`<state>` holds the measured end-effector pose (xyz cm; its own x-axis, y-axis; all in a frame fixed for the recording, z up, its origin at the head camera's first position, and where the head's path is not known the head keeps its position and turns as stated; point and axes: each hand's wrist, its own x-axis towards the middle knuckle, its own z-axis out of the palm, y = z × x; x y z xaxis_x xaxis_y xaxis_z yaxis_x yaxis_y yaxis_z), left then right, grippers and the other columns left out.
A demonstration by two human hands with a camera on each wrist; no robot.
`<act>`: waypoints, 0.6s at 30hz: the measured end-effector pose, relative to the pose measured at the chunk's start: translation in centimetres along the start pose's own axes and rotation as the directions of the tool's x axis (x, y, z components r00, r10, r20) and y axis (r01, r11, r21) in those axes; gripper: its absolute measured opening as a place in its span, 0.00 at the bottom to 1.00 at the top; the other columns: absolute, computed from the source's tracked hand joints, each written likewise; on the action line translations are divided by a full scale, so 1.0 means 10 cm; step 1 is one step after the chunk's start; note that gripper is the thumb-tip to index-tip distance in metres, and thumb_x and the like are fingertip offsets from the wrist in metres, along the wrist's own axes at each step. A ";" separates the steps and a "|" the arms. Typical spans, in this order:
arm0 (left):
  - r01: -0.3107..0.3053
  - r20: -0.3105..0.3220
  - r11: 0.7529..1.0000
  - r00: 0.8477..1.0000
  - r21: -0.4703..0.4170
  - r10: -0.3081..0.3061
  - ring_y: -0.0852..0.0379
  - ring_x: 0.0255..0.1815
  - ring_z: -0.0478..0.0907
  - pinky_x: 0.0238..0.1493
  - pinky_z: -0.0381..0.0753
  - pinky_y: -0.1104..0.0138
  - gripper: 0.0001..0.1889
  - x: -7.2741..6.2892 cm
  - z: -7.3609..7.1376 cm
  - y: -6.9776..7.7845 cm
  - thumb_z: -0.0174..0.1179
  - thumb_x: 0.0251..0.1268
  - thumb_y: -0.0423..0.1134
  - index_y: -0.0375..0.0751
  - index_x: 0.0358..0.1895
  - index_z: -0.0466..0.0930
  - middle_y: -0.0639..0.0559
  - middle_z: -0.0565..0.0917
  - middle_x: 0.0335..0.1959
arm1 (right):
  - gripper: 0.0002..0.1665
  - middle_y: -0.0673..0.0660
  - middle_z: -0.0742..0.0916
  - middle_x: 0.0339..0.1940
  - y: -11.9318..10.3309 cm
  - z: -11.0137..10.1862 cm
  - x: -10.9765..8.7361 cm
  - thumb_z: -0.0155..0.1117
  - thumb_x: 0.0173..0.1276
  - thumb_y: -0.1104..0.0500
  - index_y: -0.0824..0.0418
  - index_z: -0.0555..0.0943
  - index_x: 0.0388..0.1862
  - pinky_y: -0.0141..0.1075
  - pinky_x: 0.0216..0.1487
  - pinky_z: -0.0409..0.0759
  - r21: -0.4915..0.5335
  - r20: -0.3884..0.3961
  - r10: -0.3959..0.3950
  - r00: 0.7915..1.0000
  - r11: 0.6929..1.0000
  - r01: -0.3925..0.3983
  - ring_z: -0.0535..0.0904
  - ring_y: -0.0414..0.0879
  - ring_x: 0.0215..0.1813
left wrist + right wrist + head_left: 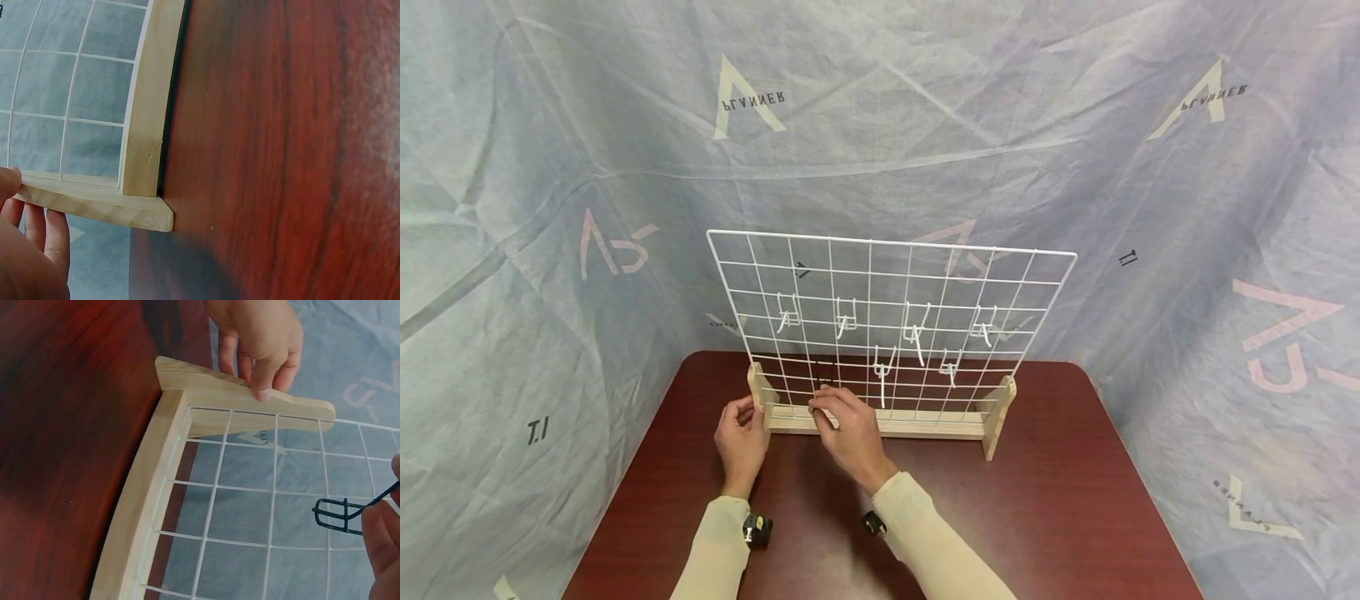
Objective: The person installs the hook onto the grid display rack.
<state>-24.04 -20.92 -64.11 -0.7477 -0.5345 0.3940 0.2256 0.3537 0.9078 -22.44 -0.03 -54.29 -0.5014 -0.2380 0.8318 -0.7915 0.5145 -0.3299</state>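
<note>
A white wire grid panel (891,243) stands in a wooden base with a side support at each end. In the head view my left hand (741,437) is at the left wooden support (757,385), thumb on one face and fingers on the other, pinching its edge. My right hand (850,429) is in front of the grid's lower left part. Between its thumb and fingers it pinches the stem of a black wire hook (346,515), whose frame end lies against the grid wires in the right wrist view. The fingers hide part of the stem.
Several white hooks (915,333) hang on the grid in two staggered rows, right of and above the black one. The right wooden support (998,417) stands on the dark red table (1060,500). Grey printed cloth (880,108) surrounds the table at the back and sides.
</note>
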 end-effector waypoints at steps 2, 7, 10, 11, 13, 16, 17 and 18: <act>-0.001 -0.001 1.000 1.000 0.003 0.001 0.45 0.49 0.87 0.42 0.75 0.91 0.12 0.00 0.01 0.01 0.70 0.68 0.28 0.33 0.52 0.85 0.37 0.87 0.49 | 0.08 0.56 0.93 0.45 0.01 0.00 -0.02 0.78 0.61 0.68 0.60 0.91 0.40 0.30 0.61 0.86 -0.005 -0.002 -0.007 1.000 1.000 0.007 0.91 0.46 0.55; -0.012 -0.004 1.000 1.000 0.001 0.012 0.45 0.49 0.86 0.42 0.76 0.91 0.11 -0.01 0.02 0.01 0.70 0.68 0.28 0.32 0.52 0.85 0.36 0.87 0.48 | 0.08 0.55 0.93 0.46 0.04 0.00 -0.08 0.79 0.60 0.67 0.60 0.91 0.39 0.31 0.60 0.86 -0.016 -0.002 -0.009 1.000 1.000 0.009 0.91 0.47 0.55; -0.016 -0.003 1.000 1.000 0.004 0.016 0.46 0.49 0.86 0.43 0.76 0.90 0.12 0.00 0.02 0.01 0.70 0.68 0.28 0.32 0.52 0.85 0.36 0.87 0.49 | 0.10 0.56 0.93 0.47 0.05 0.00 -0.11 0.80 0.59 0.66 0.60 0.91 0.39 0.32 0.60 0.87 -0.016 -0.004 0.000 1.000 1.000 0.000 0.91 0.47 0.54; -0.015 -0.003 1.000 1.000 0.004 0.015 0.46 0.49 0.86 0.43 0.76 0.90 0.12 0.00 0.03 0.01 0.70 0.68 0.28 0.32 0.52 0.85 0.36 0.87 0.49 | 0.10 0.56 0.93 0.47 0.06 0.00 -0.12 0.81 0.59 0.65 0.60 0.91 0.40 0.32 0.59 0.87 -0.016 -0.004 0.003 1.000 1.000 -0.003 0.91 0.47 0.54; -0.011 0.000 1.000 1.000 0.003 0.011 0.45 0.49 0.86 0.43 0.76 0.90 0.12 0.00 0.03 0.02 0.70 0.68 0.28 0.32 0.52 0.85 0.36 0.87 0.49 | 0.11 0.56 0.93 0.48 0.07 -0.01 -0.14 0.82 0.59 0.63 0.60 0.91 0.41 0.32 0.59 0.87 -0.023 -0.001 0.009 1.000 1.000 -0.009 0.91 0.45 0.55; -0.005 0.003 1.000 1.000 0.004 0.005 0.44 0.49 0.86 0.43 0.76 0.90 0.12 0.00 0.04 0.02 0.70 0.68 0.28 0.33 0.53 0.85 0.36 0.87 0.49 | 0.13 0.55 0.93 0.49 0.06 -0.03 -0.17 0.82 0.60 0.59 0.59 0.91 0.43 0.33 0.58 0.87 -0.033 0.009 0.021 1.000 0.999 -0.021 0.90 0.44 0.55; -0.003 0.004 1.000 1.000 0.005 0.003 0.44 0.49 0.86 0.43 0.76 0.91 0.12 0.00 0.03 0.02 0.70 0.68 0.28 0.33 0.53 0.85 0.36 0.87 0.49 | 0.14 0.55 0.93 0.50 0.06 -0.04 -0.18 0.82 0.61 0.57 0.59 0.91 0.44 0.33 0.59 0.87 -0.037 0.020 0.030 0.999 0.999 -0.029 0.90 0.44 0.55; 0.000 0.004 1.000 1.000 0.007 0.000 0.45 0.49 0.86 0.43 0.76 0.91 0.12 -0.01 0.03 0.02 0.70 0.68 0.29 0.33 0.53 0.85 0.36 0.87 0.49 | 0.15 0.54 0.93 0.50 0.05 -0.06 -0.19 0.81 0.62 0.55 0.58 0.91 0.46 0.34 0.59 0.87 -0.042 0.033 0.040 0.999 0.998 -0.039 0.90 0.44 0.55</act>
<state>-24.11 -20.61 -63.99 -0.7504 -0.5313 0.3932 0.2213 0.3586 0.9069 -21.71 1.16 -55.79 -0.5441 -0.2446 0.8026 -0.7562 0.5574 -0.3428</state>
